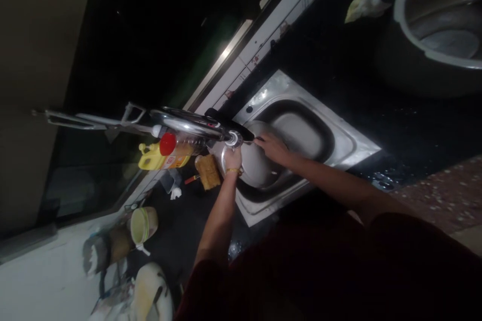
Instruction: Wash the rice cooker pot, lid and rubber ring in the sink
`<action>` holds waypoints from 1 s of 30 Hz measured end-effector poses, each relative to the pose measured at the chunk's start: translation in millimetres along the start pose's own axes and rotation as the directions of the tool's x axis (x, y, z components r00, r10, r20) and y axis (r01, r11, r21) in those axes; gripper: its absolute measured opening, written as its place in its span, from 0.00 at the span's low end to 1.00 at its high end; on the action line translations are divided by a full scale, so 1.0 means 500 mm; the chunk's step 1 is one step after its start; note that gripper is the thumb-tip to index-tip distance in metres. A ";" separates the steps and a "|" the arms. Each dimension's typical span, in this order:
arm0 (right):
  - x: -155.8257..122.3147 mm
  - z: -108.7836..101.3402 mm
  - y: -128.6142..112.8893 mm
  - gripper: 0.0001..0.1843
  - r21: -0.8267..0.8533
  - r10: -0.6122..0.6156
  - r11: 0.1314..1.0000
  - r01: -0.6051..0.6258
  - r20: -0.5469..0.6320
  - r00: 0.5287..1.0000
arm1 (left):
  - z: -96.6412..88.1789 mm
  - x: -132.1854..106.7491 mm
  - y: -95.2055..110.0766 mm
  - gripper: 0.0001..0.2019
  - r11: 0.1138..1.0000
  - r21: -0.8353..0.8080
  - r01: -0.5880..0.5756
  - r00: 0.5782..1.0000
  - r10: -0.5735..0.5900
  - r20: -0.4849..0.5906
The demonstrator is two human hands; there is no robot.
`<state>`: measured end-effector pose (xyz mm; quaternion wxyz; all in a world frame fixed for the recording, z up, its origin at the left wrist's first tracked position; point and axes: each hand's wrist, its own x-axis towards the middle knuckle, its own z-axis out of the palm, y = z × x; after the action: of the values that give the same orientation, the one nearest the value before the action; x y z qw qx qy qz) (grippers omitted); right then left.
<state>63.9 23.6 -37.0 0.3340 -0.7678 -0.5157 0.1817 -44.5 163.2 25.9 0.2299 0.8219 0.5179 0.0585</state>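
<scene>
A round grey metal vessel, shaped like a pan or lid, lies tilted in the steel sink. My left hand is closed at its left rim, just below the tap's end; its fingers are partly hidden. A black handle runs above the vessel, and whether they are joined I cannot tell. At that handle's right end, the fingers of my right hand are bent and pressed together. The chrome tap reaches over the sink from the left. Low light blurs details.
Left of the sink stand a yellow bottle, a red-capped jar and a brown sponge-like block. A green-rimmed tub is lower left. A large metal pot stands upper right, near yellow and white cloths.
</scene>
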 end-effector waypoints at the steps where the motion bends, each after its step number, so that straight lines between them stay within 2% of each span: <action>1: 0.009 -0.007 0.011 0.28 -0.018 -0.023 1.000 0.023 0.000 1.000 | -0.001 0.001 0.002 0.18 1.000 -0.001 0.005 1.000 -0.005 -0.003; 3: 0.026 -0.014 0.032 0.28 -0.039 -0.010 0.999 0.010 -0.002 1.000 | -0.002 0.000 0.006 0.17 1.000 -0.008 0.014 1.000 -0.014 -0.012; 7: 0.049 -0.009 0.059 0.26 -0.028 0.123 0.992 -0.123 -0.020 0.992 | -0.005 -0.009 0.014 0.19 0.999 -0.019 -0.031 0.999 0.030 -0.021; 9: 0.044 -0.001 0.048 0.26 -0.012 0.098 0.995 -0.098 -0.017 0.995 | -0.006 -0.016 0.017 0.21 0.999 0.002 -0.054 0.998 0.054 -0.016; 15: -0.015 0.010 -0.042 0.26 -0.013 0.004 1.000 -0.004 0.016 1.000 | -0.005 -0.028 0.025 0.22 0.999 0.014 -0.046 0.999 0.046 -0.029; 18: -0.017 0.001 -0.047 0.25 -0.037 -0.030 0.999 0.029 -0.014 0.999 | -0.004 -0.022 0.031 0.20 0.999 -0.019 -0.040 0.999 0.039 -0.035; 20: -0.008 -0.002 -0.039 0.25 -0.043 -0.011 0.999 0.009 -0.041 0.999 | -0.003 -0.018 0.035 0.20 1.000 -0.024 -0.014 0.999 0.013 -0.029; 26: -0.007 0.020 -0.049 0.29 0.034 0.156 0.988 -0.153 -0.088 0.984 | -0.003 -0.035 0.044 0.18 0.999 -0.014 -0.036 0.999 0.036 -0.040; 30: -0.029 0.026 -0.067 0.28 0.073 0.046 0.996 -0.042 -0.064 0.997 | -0.003 -0.049 0.047 0.18 0.999 -0.020 -0.044 0.998 0.043 -0.049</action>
<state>27.1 22.8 -23.8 0.3738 -0.7721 -0.4806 0.1821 -36.9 133.6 41.2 0.2247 0.8287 0.5048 0.0890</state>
